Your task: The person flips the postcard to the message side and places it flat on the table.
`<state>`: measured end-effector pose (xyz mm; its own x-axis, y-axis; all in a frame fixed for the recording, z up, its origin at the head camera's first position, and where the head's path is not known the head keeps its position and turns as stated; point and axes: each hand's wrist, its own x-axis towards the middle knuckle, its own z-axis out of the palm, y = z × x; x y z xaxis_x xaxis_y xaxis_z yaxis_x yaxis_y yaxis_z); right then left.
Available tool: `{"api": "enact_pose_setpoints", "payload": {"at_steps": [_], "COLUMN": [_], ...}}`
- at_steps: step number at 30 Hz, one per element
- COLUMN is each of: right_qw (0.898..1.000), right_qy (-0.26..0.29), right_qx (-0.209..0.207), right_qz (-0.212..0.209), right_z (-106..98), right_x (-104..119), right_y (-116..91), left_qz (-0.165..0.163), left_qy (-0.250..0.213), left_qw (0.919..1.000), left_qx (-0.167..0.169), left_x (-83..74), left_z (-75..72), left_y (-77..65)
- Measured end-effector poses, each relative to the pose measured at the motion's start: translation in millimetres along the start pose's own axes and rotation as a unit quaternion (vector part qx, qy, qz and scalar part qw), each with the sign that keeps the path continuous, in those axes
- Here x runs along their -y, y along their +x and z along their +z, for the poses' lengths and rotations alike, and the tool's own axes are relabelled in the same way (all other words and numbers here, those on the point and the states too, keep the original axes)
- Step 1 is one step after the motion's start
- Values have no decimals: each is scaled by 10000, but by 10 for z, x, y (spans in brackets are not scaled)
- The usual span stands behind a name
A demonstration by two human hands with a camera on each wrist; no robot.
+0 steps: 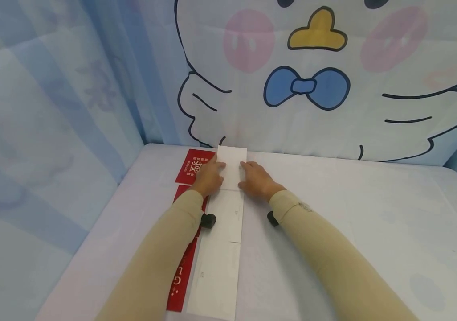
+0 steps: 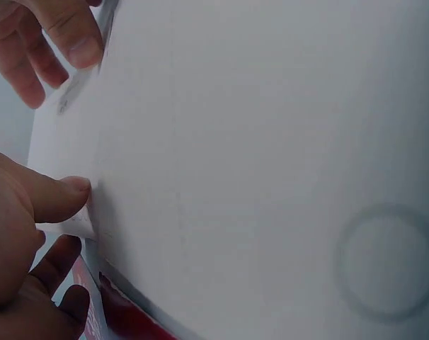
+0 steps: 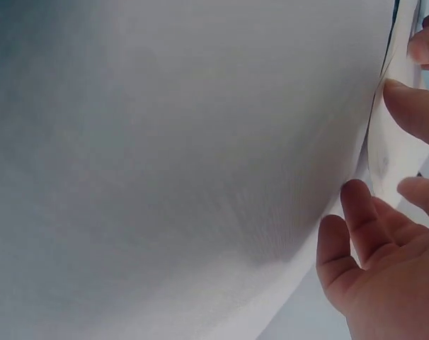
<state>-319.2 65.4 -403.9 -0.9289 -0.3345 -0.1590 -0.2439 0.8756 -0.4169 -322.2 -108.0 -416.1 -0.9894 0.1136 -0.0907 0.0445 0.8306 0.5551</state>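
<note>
In the head view, a column of white paper cards runs along the table. My left hand [image 1: 209, 177] is at the left edge of the farthest white card [image 1: 231, 156], thumb and forefinger spread along that side. Opposite it, my right hand [image 1: 258, 180] touches the right edge with thumb and forefinger apart. Nearer lie a middle white card [image 1: 228, 214] and a near white card [image 1: 217, 276], ends close together. The left wrist view shows the left thumb [image 2: 66, 195] over the card's edge. In the right wrist view, the right fingers [image 3: 363, 219] are loosely bent beside the card.
Left of the white column lies a row of red cards: a far red card [image 1: 186, 174] with white print, and a near red card [image 1: 180, 281], partly covered by the left sleeve. A white cloth covers the table [image 1: 373, 214]. A printed curtain [image 1: 312, 129] hangs behind it.
</note>
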Motion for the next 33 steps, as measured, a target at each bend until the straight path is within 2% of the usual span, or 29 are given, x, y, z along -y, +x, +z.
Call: {"api": "enact_pose_setpoints", "payload": {"at_steps": [8, 12, 19, 28, 33], "right_qw": [9993, 9993, 9993, 9990, 9994], "right_qy": [-231, -186, -220, -169, -206], "right_qx": [271, 256, 220, 378, 225], "right_qz": [151, 214, 195, 182, 158], "right_z": [3, -1, 1, -12, -15], "right_x": [8, 10, -11, -5, 15], "right_y": [46, 37, 7, -27, -39], "left_qz": [-177, -357, -619, -662, -358], "left_qy": [242, 410, 359, 328, 526], "left_qw": [9991, 9980, 9971, 9967, 9978], "left_qx": [313, 320, 247, 342, 196], "left_x": [-35, -63, -98, -87, -94], "left_z": [-44, -47, -27, -28, -5], "left_y": [41, 47, 2, -34, -27]}}
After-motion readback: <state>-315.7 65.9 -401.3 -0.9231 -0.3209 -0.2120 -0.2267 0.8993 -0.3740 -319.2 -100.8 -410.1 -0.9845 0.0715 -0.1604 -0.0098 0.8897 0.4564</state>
